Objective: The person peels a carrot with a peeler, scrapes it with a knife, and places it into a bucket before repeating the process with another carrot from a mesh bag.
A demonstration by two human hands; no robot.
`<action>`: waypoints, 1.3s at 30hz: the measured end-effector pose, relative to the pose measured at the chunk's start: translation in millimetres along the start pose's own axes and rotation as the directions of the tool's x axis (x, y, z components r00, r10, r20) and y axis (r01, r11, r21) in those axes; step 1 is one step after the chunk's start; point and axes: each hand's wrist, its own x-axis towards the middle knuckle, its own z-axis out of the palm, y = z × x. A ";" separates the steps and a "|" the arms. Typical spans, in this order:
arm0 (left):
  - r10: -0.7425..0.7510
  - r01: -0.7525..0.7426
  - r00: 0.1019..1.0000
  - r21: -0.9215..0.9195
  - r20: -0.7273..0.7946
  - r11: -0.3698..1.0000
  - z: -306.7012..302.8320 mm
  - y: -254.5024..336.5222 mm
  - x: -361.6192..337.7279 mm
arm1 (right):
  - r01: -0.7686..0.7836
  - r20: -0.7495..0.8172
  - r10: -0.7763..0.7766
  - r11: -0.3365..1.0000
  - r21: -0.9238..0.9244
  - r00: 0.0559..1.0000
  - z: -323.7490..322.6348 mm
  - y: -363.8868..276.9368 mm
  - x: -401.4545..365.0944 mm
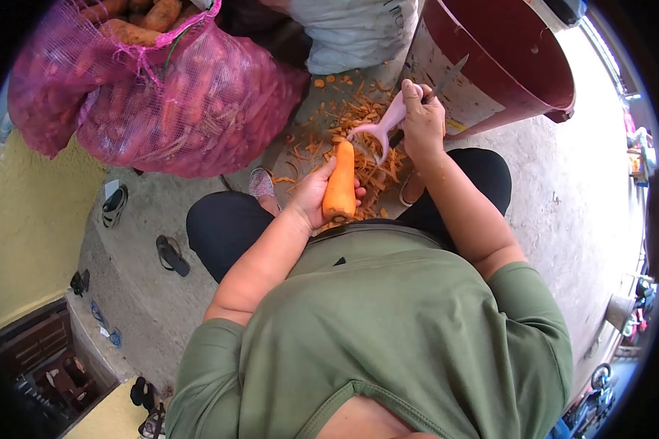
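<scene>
My left hand is wrapped round a peeled orange carrot, its narrow end pointing away from me. In my right hand is a pink Y-shaped peeler, with its head just right of the carrot's upper end and apart from the body of it. A knife blade sticks out beyond the same hand, up and to the right; its handle is mostly hidden by the fingers. Below both hands, a heap of orange peelings lies on the concrete floor between my feet.
A pink mesh sack full of carrots stands at the front left, with a white sack behind. A large dark red tub stands at the front right. Loose sandals lie on the floor to the left, near a yellow wall.
</scene>
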 end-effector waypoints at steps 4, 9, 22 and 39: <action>0.022 -0.021 0.999 -0.019 0.045 1.000 3.3 -1.5 1.3 | -0.374 0.300 0.366 0.927 -0.031 0.881 7.9 -23.7 -42.2; -0.020 0.020 0.999 0.003 0.036 1.000 6.7 -2.0 -3.3 | -0.266 0.143 0.279 0.958 -0.104 0.950 4.6 10.8 -10.9; 0.083 -0.071 0.992 0.114 -0.096 0.991 12.3 -2.6 -7.5 | -0.297 0.291 0.292 0.955 -0.029 0.911 9.9 -1.7 -21.2; 0.068 -0.051 0.987 0.117 -0.148 0.992 10.5 -4.4 -4.0 | -0.307 0.215 0.302 0.952 -0.011 0.929 1.7 16.4 -1.7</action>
